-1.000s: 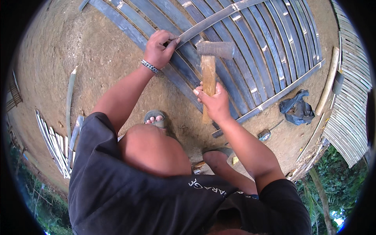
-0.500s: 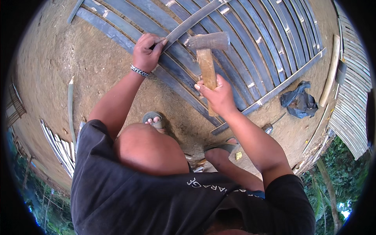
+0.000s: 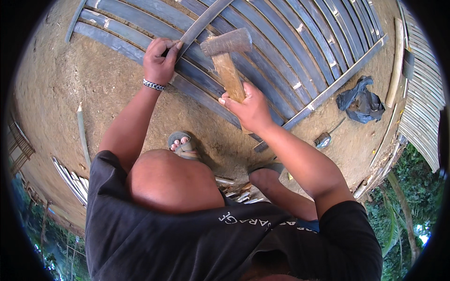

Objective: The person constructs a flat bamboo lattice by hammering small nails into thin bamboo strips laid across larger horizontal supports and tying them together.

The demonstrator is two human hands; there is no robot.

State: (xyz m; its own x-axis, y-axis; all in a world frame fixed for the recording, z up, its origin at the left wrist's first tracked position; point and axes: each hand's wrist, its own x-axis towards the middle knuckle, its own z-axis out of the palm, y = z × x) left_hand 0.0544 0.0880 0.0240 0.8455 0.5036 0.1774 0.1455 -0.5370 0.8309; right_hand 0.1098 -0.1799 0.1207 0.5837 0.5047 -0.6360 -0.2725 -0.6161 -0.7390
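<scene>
A panel of dark, bluish-grey slats, which look like split bamboo, lies on the ground before me. Across it runs a long cross strip. My left hand is closed around that strip's near end, thumb on top, at the panel's left front; whether a small nail is also pinched there is hidden. In my right hand is a wooden mallet, gripped low on its pale, rough handle. Its dark cylindrical head hangs over the slats, just right of the cross strip and apart from my left hand.
An edge strip borders the panel's right side. Beyond it lie a crumpled black plastic bag and a small dark tool. A pole and a slatted structure stand far right. My sandaled foot is close to the panel.
The whole view has shifted. My left hand remains on the strip's end. The mallet has tilted a little more to the left and sits slightly closer to that hand.
</scene>
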